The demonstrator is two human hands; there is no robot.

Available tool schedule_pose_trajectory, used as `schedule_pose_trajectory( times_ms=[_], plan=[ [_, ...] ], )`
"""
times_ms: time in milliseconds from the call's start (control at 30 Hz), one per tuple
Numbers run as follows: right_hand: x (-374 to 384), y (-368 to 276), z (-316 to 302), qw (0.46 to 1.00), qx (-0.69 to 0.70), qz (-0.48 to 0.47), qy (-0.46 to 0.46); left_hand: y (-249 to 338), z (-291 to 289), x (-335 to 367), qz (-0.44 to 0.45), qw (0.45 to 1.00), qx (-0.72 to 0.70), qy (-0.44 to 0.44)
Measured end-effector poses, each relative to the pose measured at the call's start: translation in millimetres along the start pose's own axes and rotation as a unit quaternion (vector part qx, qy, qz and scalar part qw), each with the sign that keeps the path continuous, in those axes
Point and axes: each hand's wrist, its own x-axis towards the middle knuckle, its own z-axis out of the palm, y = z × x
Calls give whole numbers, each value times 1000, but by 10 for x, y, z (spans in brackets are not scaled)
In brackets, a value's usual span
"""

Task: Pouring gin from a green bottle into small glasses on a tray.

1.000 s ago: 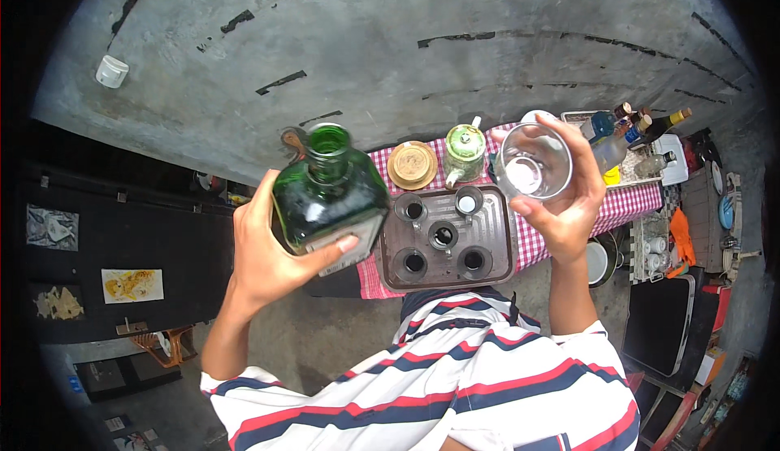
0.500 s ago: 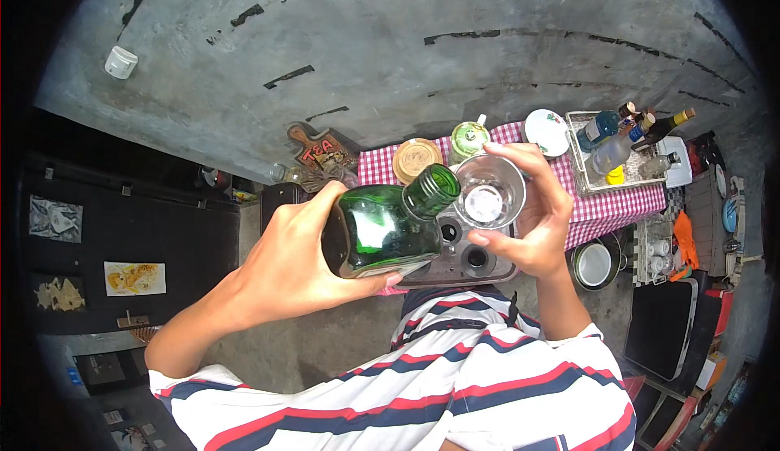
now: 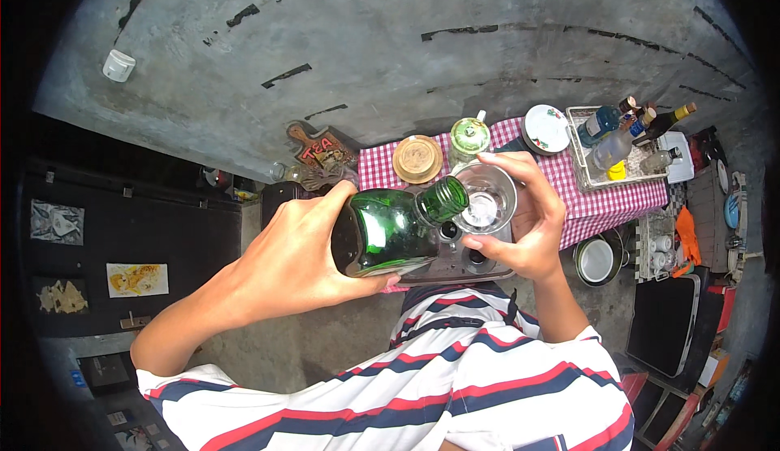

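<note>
My left hand (image 3: 296,248) is wrapped round a green glass bottle (image 3: 382,227), tilted on its side with its uncapped neck pointing right and up. In my right hand (image 3: 532,223) is a clear drinking glass (image 3: 485,199), its mouth facing up toward me. The bottle's neck comes up against or just over the glass's left rim; I cannot tell whether they touch. I make out no stream of liquid between them. Below the two lies a dark tray (image 3: 457,271) with dark round-topped items on it, partly hidden by my hands and the bottle.
A red-checked cloth (image 3: 605,205) covers the table. On it are a round wooden lid (image 3: 418,158), a green patterned pot (image 3: 470,136), a white plate (image 3: 547,128) and a wire basket (image 3: 578,165) of several bottles. A metal pot (image 3: 595,261) sits low at the right.
The bottle's neck has moved slightly right and down, closer over the glass. The glass has shifted a little left and tilts somewhat toward the bottle.
</note>
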Motion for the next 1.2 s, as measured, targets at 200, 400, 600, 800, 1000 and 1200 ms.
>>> schedule_pose_trajectory(
  times_ms=[200,400,600,800,1000,1200],
  plan=[
    [-25,42,-4,1000,-5,9,7,-29,-7,48,-5,1000,13,-15],
    [-45,106,-13,1000,-4,23,12,-37,-23,98,-19,999,30,-34],
    [-57,150,-45,999,-20,35,10,-25,-38,140,-16,998,38,-44],
    [-71,183,-67,999,-30,42,4,-25,-33,168,-20,998,38,-54],
    [-76,208,-79,999,-31,45,0,-56,-20,181,-9,997,55,-56],
    [-89,208,-84,997,-43,61,3,-59,-13,185,15,996,61,-55]
  ],
)
